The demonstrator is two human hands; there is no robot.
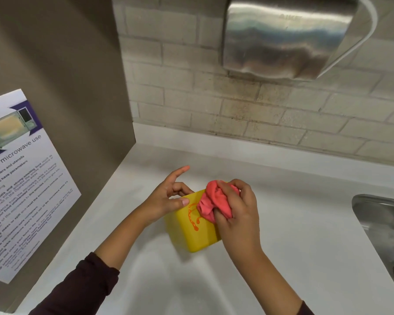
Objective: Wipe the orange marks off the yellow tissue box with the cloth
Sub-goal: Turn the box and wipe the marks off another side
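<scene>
Hands: left [166,198] steadies yellow tissue box [191,233]; right [239,210] presses cloth [212,198], seemingly beside orange marks [192,217].

One head-worn view – looking steeply down, close over the counter [282,223] – edges seemingly wide-angle warped

The white counter [293,223] lies bare in front of, behind and to the right of the yellow tissue box [191,233], open as far as the steel sink [382,226] at the right edge. On the left a grey side panel [66,87] with a microwave notice [21,178] walls the counter in. The tiled wall [259,114] closes the back, and a steel hand dryer [287,35] juts out high above the counter
</scene>
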